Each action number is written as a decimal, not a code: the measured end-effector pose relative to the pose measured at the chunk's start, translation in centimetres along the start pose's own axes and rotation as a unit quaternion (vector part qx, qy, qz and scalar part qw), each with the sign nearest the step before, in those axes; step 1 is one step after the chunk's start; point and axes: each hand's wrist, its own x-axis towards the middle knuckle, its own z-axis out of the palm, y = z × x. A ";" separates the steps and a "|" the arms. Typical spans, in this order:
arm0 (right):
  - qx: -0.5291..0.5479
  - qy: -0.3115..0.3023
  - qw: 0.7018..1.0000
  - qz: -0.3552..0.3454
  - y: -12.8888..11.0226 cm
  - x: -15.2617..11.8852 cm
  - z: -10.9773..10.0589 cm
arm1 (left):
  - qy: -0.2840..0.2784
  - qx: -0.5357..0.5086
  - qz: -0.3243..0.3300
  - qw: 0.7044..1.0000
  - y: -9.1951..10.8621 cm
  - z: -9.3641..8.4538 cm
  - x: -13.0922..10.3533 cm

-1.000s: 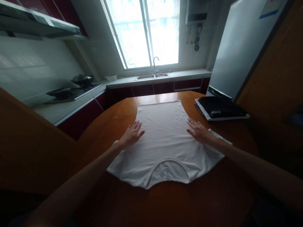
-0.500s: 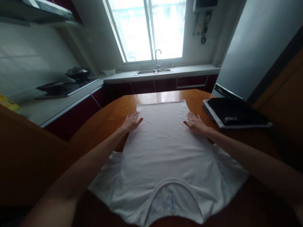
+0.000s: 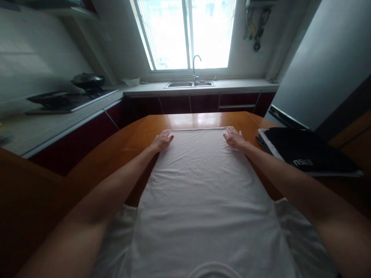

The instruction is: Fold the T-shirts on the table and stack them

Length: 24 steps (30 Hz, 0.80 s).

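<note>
A white T-shirt [image 3: 203,185] lies spread out on the brown wooden table [image 3: 130,143]. Its collar is at the near edge of the view and its hem at the far side. My left hand [image 3: 162,140] rests flat on the shirt's far left corner, fingers stretched out. On the far right corner lies my right hand [image 3: 234,137], also flat with the fingers apart. The sleeves are partly covered by my forearms, and most of the collar is cut off by the bottom of the frame.
To the right sits a stack of folded dark and white clothes [image 3: 307,150], beside a grey fridge [image 3: 327,58]. Beyond the table, a counter holds a sink [image 3: 189,84]. A stove with a lidded pan [image 3: 88,80] is at the left.
Both hands have slid farther along the shirt's sides, up to the hem corners. The camera has moved forward, so the collar now sits lower and is mostly out of view.
</note>
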 end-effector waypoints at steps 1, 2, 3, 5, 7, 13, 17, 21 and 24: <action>-0.003 -0.002 1.000 0.001 0.4 1.0 0.2 | -0.003 0.006 -0.002 1.000 0.0 0.0 0.6; -0.007 -0.006 1.000 0.005 0.8 1.9 0.5 | -0.007 0.012 -0.002 1.000 -0.1 0.1 1.1; -0.010 -0.014 1.000 0.011 1.3 2.6 0.8 | -0.012 0.017 -0.001 1.000 -0.3 0.2 1.4; -0.015 -0.029 0.999 0.024 2.3 3.5 1.3 | -0.023 0.021 0.004 1.000 -0.9 0.3 1.8; -0.014 -0.029 0.999 0.023 3.2 4.1 1.8 | -0.031 0.019 0.004 0.999 -1.4 0.3 1.8; -0.008 -0.032 0.999 0.024 3.3 4.7 1.4 | -0.054 0.031 -0.010 0.998 -1.0 -1.1 1.7; 0.015 0.026 0.999 0.020 1.5 2.8 0.0 | -0.002 0.001 0.010 1.000 0.9 -2.0 0.0; 0.011 0.060 0.993 -0.098 0.0 -1.1 0.3 | -0.007 0.007 0.110 0.994 3.0 -1.1 -3.8; 0.010 0.045 0.991 -0.125 -0.1 -3.5 1.1 | -0.060 0.031 0.144 0.987 4.0 -0.1 -5.9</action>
